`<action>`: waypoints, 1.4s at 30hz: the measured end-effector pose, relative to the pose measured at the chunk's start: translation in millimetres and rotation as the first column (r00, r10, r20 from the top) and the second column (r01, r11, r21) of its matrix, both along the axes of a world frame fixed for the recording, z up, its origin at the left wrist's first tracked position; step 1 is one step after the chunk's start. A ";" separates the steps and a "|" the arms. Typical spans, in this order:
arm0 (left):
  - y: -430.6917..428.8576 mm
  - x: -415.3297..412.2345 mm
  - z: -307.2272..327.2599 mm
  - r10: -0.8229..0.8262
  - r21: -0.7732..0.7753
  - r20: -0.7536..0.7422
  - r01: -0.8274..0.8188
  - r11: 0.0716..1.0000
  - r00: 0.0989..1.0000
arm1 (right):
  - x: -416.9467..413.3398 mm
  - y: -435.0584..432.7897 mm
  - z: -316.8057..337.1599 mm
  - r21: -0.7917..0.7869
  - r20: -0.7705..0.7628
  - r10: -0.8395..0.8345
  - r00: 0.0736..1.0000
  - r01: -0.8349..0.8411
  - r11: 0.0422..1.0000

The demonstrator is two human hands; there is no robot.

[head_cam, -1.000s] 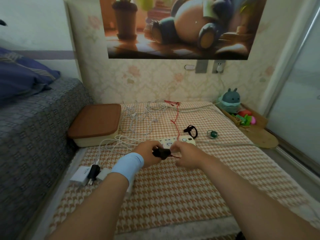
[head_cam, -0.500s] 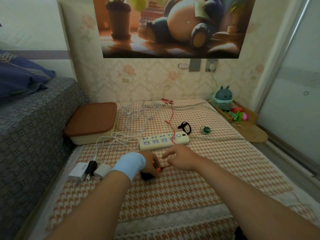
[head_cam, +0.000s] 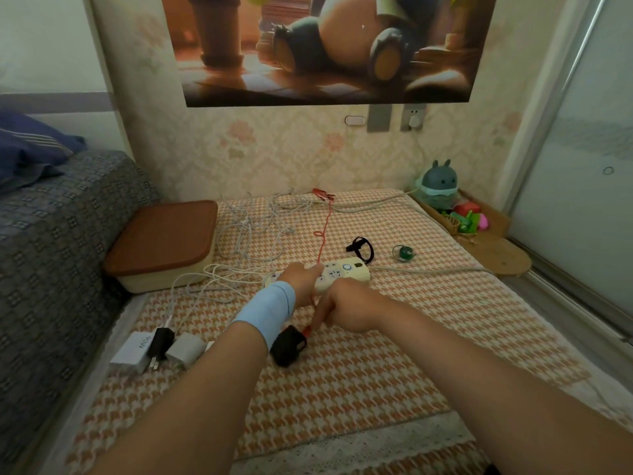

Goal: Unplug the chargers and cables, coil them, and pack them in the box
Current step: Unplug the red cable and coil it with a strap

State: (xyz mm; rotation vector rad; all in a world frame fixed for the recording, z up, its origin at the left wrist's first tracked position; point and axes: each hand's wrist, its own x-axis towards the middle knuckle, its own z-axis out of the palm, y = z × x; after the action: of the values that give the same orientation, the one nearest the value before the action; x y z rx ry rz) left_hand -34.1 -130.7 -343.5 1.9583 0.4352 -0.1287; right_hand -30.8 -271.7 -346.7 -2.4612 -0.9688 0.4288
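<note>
Left hand (head_cam: pixel 301 281) on cream power strip (head_cam: pixel 346 274), grip unclear; right hand (head_cam: pixel 349 308) pinches thin red cable (head_cam: pixel 321 248).
Boxy black charger (head_cam: pixel 287 344) lies just beside it.

A poster (head_cam: pixel 325 46) is hanging on the floral wall (head_cam: pixel 274 156) above a socket (head_cam: pixel 413 118). A grey bed (head_cam: pixel 51 252) is flanking the checked mat (head_cam: pixel 376 371) at left; a frosted door (head_cam: pixel 582 166) is standing at right.

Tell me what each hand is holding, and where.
Right hand pinches the red cable at its end by the black charger. Left hand is on the power strip; grip hidden.
</note>
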 end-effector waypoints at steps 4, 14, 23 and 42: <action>7.5 6.4 11.6 0.190 -0.697 -0.090 -0.198 0.690 0.978 | -9.8 5.6 4.7 0.036 -0.228 0.113 0.967 -0.108 0.994; 31.1 -34.5 63.2 -0.241 -0.191 0.002 0.237 0.953 0.971 | 17.9 -4.6 19.4 0.402 0.142 -0.205 0.969 0.132 0.906; 59.8 -46.3 63.8 0.359 -0.485 0.393 -0.141 0.863 0.847 | -6.5 20.5 35.7 0.342 -0.013 -0.134 0.991 0.130 0.931; 39.5 -56.3 59.3 -0.240 0.353 0.420 0.086 0.932 0.875 | -26.7 26.0 64.3 0.284 0.157 -0.131 0.979 0.083 0.955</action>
State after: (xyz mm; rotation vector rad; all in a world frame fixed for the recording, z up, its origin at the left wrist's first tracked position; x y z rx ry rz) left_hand -90.5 -91.2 -284.2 2.2638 -0.0322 0.3156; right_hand -57.6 -245.7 -282.4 -2.3072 -0.8894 0.0364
